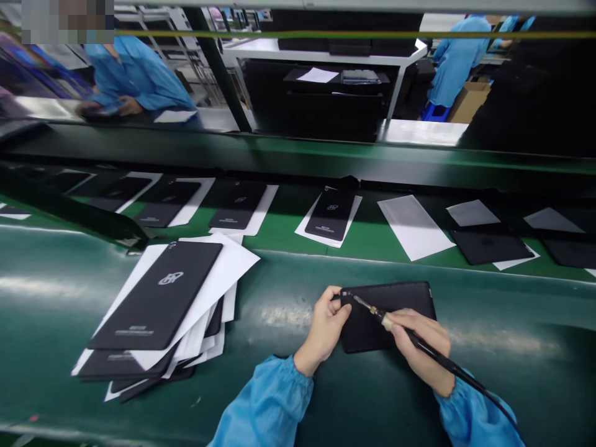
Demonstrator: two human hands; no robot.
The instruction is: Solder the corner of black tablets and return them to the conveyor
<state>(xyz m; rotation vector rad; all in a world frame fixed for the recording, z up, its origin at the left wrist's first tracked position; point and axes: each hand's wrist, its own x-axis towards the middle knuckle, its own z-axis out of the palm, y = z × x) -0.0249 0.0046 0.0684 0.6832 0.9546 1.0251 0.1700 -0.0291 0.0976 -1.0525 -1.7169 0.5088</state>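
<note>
A black tablet [406, 299] lies on the green bench in front of me. My left hand [323, 326] pinches its upper left corner between thumb and fingers. In my right hand [423, 347] is a soldering iron [380, 315], held like a pen with its cable trailing to the lower right. The iron's metal tip is over the tablet's upper left corner, close to my left thumb; whether it touches the surface I cannot tell. To the left, a black tablet with a pale logo [156, 298] tops an uneven pile of tablets and white sheets.
Behind the bench, a green conveyor belt [284, 223] carries a row of black tablets and white sheets [414, 226]. A dark slanted post [69, 205] stands at left. Across the line, a person in blue [139, 74] works; another blue-clad person [460, 59] is farther right.
</note>
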